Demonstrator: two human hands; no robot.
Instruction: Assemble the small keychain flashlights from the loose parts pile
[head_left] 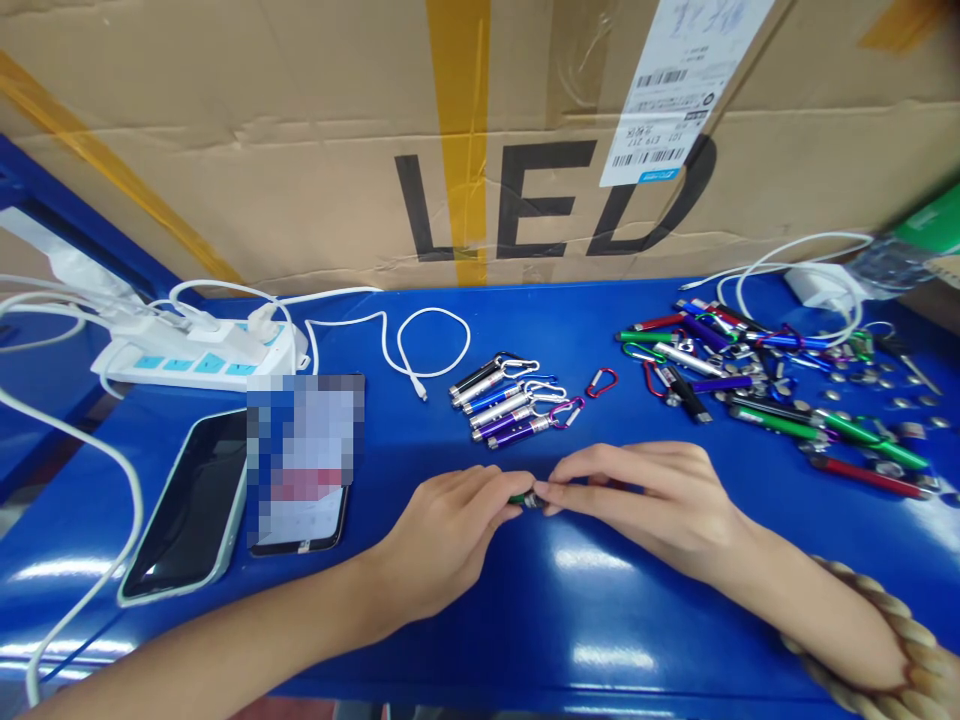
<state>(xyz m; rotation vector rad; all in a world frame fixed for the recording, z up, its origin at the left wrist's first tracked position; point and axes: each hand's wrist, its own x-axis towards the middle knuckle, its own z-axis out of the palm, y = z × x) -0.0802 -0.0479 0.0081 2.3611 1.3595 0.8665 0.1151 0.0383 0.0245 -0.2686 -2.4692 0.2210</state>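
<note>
My left hand point(450, 525) is closed around a green keychain flashlight point(517, 498), most of it hidden inside the fingers. At its exposed end sits a small silvery piece point(533, 499), which the fingertips of my right hand point(660, 500) pinch; whether it is a cap or button cells I cannot tell. Just beyond my hands, several keychain flashlights point(501, 402) in black, silver, blue and purple lie side by side with carabiner clips. A loose red carabiner point(601, 382) rests to their right.
On the right spreads a pile of flashlight bodies point(780, 420) with scattered button cells point(885, 382). Two phones point(187, 505) lie on the left of the blue table point(570, 620), near a white power strip point(202, 360). A large cardboard box point(315, 150) stands behind. White cables point(450, 318) trail across.
</note>
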